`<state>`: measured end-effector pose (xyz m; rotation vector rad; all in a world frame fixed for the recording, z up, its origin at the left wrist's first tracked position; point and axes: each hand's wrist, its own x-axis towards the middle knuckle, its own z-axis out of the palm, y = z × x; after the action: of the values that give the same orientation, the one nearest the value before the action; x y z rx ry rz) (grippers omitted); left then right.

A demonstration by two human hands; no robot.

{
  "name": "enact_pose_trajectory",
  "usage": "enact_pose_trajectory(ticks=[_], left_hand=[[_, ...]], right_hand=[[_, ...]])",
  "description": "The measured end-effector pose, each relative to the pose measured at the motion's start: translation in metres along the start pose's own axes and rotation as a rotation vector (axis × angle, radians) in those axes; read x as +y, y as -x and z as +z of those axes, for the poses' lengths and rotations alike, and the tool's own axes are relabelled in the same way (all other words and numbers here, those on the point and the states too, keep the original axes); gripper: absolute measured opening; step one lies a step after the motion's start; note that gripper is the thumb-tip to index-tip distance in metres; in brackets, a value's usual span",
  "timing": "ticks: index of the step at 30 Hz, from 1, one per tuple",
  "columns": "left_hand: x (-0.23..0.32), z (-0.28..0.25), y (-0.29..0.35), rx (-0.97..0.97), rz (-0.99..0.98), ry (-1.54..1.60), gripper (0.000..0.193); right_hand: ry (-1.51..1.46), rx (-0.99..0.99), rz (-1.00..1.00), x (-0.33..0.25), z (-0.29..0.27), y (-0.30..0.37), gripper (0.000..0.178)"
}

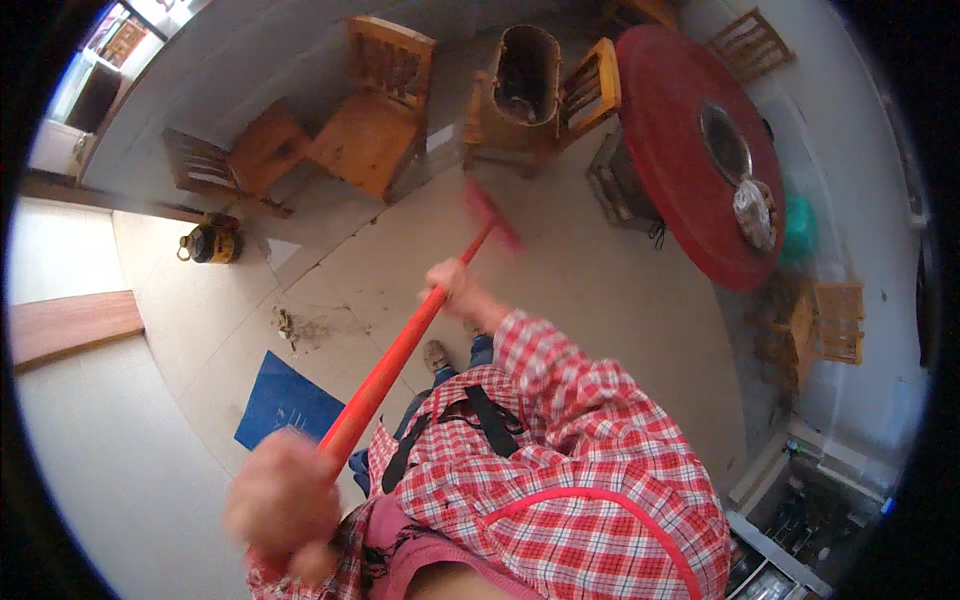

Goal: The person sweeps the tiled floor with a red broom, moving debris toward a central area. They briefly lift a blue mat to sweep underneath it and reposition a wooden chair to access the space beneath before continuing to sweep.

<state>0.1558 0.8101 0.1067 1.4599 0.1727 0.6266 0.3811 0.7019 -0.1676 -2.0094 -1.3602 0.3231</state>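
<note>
A broom with a long red handle (385, 375) runs diagonally from the lower left up to the middle. Its pinkish-red head (492, 216) is at the floor and blurred. My left hand (285, 495), smeared by motion, is closed round the handle's top end. Farther down the handle, my right hand (458, 290) wraps round it. Left of the broom, a patch of dark dirt and crumbs (310, 328) lies on the tiled floor (400, 255). Close by, a blue mat (290, 405) lies flat, partly behind the handle.
Wooden chairs (375, 135) line the far wall beside a bin-like container (525, 75). To the right, a round red table (660, 130) holds a plastic bag (753, 215). A dark jug with a yellow handle (212, 243) stands at left. Another chair (835, 320) is at right.
</note>
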Motion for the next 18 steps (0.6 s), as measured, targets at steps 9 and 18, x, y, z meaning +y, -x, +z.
enact_pose_trajectory(ticks=[9,18], left_hand=[[0.041,0.000,-0.051,0.036,0.324,-0.164,0.024],[0.017,0.039,-0.149,0.220,0.481,-0.114,0.029]], right_hand=[[-0.373,-0.309,-0.057,-0.023,0.069,-0.058,0.021],[-0.506,0.364,0.714,0.175,-0.124,-0.126,0.065]])
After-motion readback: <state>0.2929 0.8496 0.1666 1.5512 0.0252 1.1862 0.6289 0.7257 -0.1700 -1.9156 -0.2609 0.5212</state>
